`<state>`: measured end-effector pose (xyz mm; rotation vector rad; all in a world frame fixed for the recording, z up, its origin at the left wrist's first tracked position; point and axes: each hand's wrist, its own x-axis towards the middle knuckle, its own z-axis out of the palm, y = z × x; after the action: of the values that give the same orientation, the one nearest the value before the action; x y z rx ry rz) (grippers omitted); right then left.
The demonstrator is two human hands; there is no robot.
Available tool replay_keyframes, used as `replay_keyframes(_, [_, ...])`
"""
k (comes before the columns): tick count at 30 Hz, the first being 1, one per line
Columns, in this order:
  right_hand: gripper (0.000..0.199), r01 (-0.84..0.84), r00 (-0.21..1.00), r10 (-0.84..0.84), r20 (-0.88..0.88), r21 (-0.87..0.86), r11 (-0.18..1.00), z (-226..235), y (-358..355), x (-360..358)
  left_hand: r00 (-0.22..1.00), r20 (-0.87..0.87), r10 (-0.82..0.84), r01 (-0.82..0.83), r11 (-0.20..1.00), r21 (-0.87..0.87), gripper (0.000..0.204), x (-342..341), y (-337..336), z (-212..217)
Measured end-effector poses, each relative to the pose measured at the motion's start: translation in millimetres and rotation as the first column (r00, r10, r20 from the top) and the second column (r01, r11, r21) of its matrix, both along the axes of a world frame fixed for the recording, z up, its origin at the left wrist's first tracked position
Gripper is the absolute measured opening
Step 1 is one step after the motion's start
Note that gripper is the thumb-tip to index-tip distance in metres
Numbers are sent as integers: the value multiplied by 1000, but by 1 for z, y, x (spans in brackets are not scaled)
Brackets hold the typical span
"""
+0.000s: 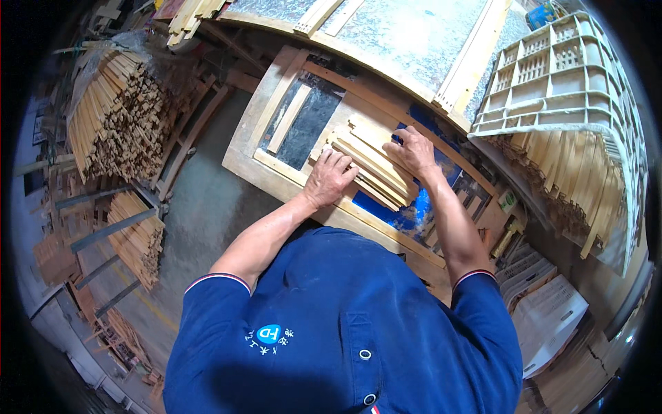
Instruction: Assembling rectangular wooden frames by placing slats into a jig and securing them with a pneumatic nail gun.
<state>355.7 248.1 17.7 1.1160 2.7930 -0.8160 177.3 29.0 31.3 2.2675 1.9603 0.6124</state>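
The person in the blue shirt bends over a wooden frame (pixel 272 103) that lies flat on the workbench, and both hands are down on a small bundle of thin wooden slats (pixel 369 169) lying across the middle of that frame. The left hand (pixel 329 178) rests palm-down on the near end of the slats, fingers spread and pressing, not closed around anything. The right hand (pixel 412 152) lies at the far side of the bundle, fingertips curled over its edge as if squaring it up; it presses more than it grips. One loose slat (pixel 289 119) lies apart, inside the frame's left opening. To the left of the frame stands a big stack of sticks (pixel 114 114); to its right, a pale plastic crate (pixel 558 69) sits tipped on a heap of more wood. By the look of it the slats are being gathered and evened into a neat pack. The next move would call for both hands to close around the bundle without letting the ends slip out of line.
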Motion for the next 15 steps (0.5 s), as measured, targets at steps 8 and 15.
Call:
replay_keyframes(8, [42, 28, 1000, -29, 10, 107, 994, -14, 10, 19, 1000, 0, -2, 2, 1000, 28, 20, 1, 7, 4])
replay_keyframes(15, [37, 111, 992, -119, 34, 180, 977, -35, 14, 26, 983, 160, 95, -86, 994, -64, 24, 1, 27, 21])
